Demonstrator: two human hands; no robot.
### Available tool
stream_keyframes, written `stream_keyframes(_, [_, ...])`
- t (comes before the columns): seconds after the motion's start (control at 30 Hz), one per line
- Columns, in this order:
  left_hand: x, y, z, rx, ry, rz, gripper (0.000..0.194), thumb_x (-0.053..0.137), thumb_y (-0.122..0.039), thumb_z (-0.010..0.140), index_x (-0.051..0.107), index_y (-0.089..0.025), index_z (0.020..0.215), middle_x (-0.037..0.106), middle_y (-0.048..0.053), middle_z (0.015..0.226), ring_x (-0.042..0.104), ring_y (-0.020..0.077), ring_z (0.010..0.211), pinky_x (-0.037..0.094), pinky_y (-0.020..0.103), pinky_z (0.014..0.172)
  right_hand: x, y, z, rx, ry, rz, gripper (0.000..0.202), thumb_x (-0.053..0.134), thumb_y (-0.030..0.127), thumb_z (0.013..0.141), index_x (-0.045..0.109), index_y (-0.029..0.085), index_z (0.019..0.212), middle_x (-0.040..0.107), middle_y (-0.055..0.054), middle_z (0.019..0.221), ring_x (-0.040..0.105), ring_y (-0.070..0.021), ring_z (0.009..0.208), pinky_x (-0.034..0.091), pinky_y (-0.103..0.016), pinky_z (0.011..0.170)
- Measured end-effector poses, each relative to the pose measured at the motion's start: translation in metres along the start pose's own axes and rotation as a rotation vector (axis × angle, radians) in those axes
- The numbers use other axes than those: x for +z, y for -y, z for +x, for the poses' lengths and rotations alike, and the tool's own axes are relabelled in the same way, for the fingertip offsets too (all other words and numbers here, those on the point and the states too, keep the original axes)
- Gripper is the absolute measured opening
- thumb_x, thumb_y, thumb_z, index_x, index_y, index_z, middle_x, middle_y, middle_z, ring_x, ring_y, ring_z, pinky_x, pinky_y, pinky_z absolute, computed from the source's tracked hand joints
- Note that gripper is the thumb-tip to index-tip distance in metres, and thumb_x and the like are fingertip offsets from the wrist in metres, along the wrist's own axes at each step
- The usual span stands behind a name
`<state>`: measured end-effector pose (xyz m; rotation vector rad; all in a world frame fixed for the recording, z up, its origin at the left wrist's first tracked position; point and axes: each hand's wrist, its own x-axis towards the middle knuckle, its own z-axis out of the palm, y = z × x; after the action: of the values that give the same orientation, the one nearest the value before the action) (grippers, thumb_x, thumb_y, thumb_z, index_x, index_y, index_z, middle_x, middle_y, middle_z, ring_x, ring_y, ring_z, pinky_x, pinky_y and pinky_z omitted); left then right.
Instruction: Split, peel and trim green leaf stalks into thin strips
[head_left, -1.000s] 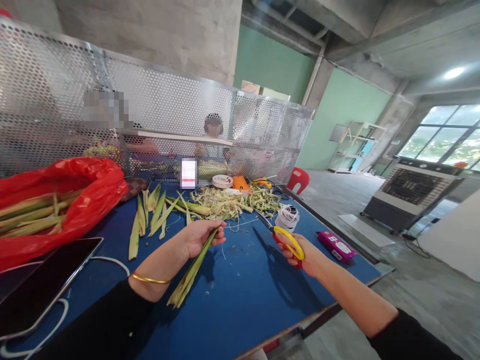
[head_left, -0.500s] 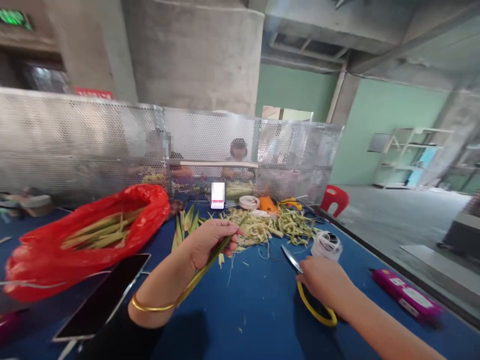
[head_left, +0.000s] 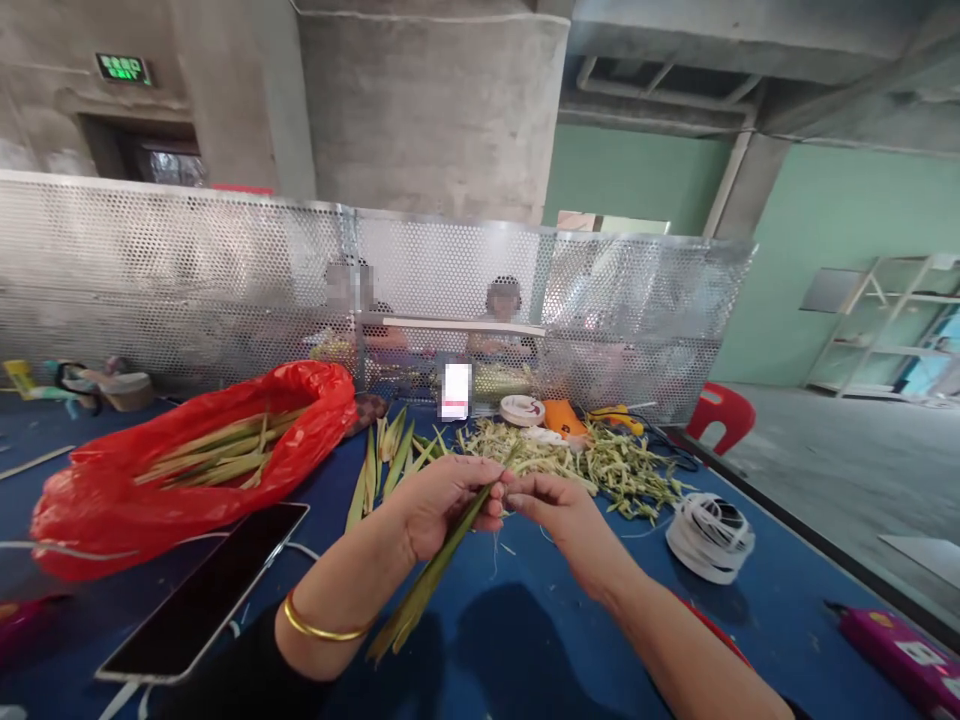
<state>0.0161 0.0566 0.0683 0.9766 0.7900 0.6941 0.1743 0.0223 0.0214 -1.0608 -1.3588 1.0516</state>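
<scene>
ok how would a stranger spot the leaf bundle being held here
Find the blue table, then the left hand, with a gold bracelet on its arm. It grips the long leaf bundle; unlike the leaves in the red bag, this one is in a hand.

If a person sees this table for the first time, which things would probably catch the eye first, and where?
Probably first the bright red bag, on the left of the blue table, with long leaves inside. Next, near the middle, the left hand grips a leaf bundle, and the right hand meets it near the bundle's upper end. A white coil sits further right.
</scene>
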Motion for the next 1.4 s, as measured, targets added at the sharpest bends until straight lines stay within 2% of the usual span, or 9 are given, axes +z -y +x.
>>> stream_keyframes(0.2, [0.0,0.004,0.005,-0.045,-0.04,-0.034,0.014,0.054,-0.012,0.08,0.066,-0.009,0.075,0.056,0.0,0.055,0.052,0.0077,0.047,0.05,0.02,0.052,-0.003,0.005,0.001,0.183,-0.019,0.368,0.029,0.072,0.041,0.067,0.061,0.017,0.077,0.066,-0.004,0.078,0.061,-0.0145,0.066,0.048,-0.026,0.059])
stream_keyframes(0.37, [0.003,0.005,0.005,-0.042,-0.043,-0.008,0.015,0.054,-0.011,0.08,0.066,-0.009,0.072,0.054,-0.001,0.055,0.052,0.0069,0.047,0.049,0.019,0.051,-0.004,0.002,-0.001,0.248,0.122,0.26,0.029,0.07,0.042,0.07,0.062,0.015,0.077,0.056,0.004,0.056,0.04,-0.0049,0.039,0.027,-0.018,0.036])
stream_keyframes(0.5, [0.001,0.009,0.009,0.007,-0.037,0.032,0.011,0.059,-0.014,0.079,0.068,-0.01,0.076,0.058,0.0,0.055,0.054,0.0083,0.047,0.05,0.021,0.052,-0.01,0.003,0.0,0.139,0.038,0.015,0.027,0.065,0.04,0.073,0.057,0.017,0.063,0.04,0.009,0.04,0.031,-0.0053,0.035,0.023,-0.02,0.036])
stream_keyframes(0.77, [0.005,0.02,0.015,0.123,-0.124,0.132,0.009,0.063,-0.015,0.076,0.069,-0.012,0.071,0.062,0.002,0.058,0.058,0.0098,0.05,0.05,0.022,0.054,-0.017,0.012,-0.002,0.112,-0.026,0.073,0.023,0.06,0.036,0.075,0.054,0.017,0.065,0.057,0.002,0.061,0.056,-0.0116,0.06,0.043,-0.026,0.062])
stream_keyframes(0.9, [0.008,0.021,0.016,0.177,-0.152,0.258,0.01,0.063,-0.016,0.075,0.069,-0.012,0.067,0.063,0.003,0.057,0.059,0.0118,0.051,0.05,0.024,0.055,-0.019,0.013,-0.001,0.109,-0.05,0.172,0.023,0.06,0.034,0.075,0.048,0.019,0.064,0.039,0.009,0.05,0.038,-0.0065,0.041,0.038,-0.023,0.049])
stream_keyframes(1.0, [0.006,0.022,0.015,0.266,-0.153,0.42,0.012,0.061,-0.016,0.074,0.068,-0.014,0.065,0.063,0.003,0.057,0.059,0.0132,0.052,0.048,0.024,0.055,-0.022,0.014,-0.002,0.002,-0.089,-0.057,0.02,0.054,0.034,0.081,0.048,0.02,0.067,0.031,0.009,0.049,0.024,-0.0062,0.039,0.025,-0.021,0.041])
stream_keyframes(1.2, [0.004,0.023,0.01,0.595,-0.24,0.949,0.018,0.064,-0.013,0.069,0.066,-0.02,0.053,0.056,0.0,0.05,0.05,0.0131,0.053,0.035,0.021,0.052,-0.027,0.02,-0.01,-0.494,-0.088,-0.892,0.017,0.045,0.027,0.089,0.057,0.019,0.08,0.058,-0.002,0.074,0.049,-0.0133,0.065,0.033,-0.025,0.06])
stream_keyframes(1.27, [0.006,0.021,0.007,0.64,-0.168,1.001,0.016,0.065,-0.008,0.064,0.067,-0.021,0.055,0.058,0.0,0.053,0.051,0.0134,0.057,0.034,0.021,0.054,-0.03,0.02,-0.008,-0.502,-0.034,-0.951,0.016,0.045,0.026,0.09,0.057,0.019,0.082,0.06,-0.003,0.08,0.051,-0.0143,0.07,0.033,-0.025,0.063])
stream_keyframes(1.4, [0.007,0.014,0.003,0.477,0.186,1.011,0.011,0.059,-0.017,0.073,0.069,-0.019,0.068,0.061,-0.001,0.058,0.055,0.0125,0.057,0.039,0.021,0.056,-0.039,0.011,0.005,-0.315,0.062,-0.693,0.019,0.051,0.027,0.086,0.052,0.019,0.069,0.05,0.003,0.062,0.045,-0.012,0.059,0.032,-0.022,0.056])
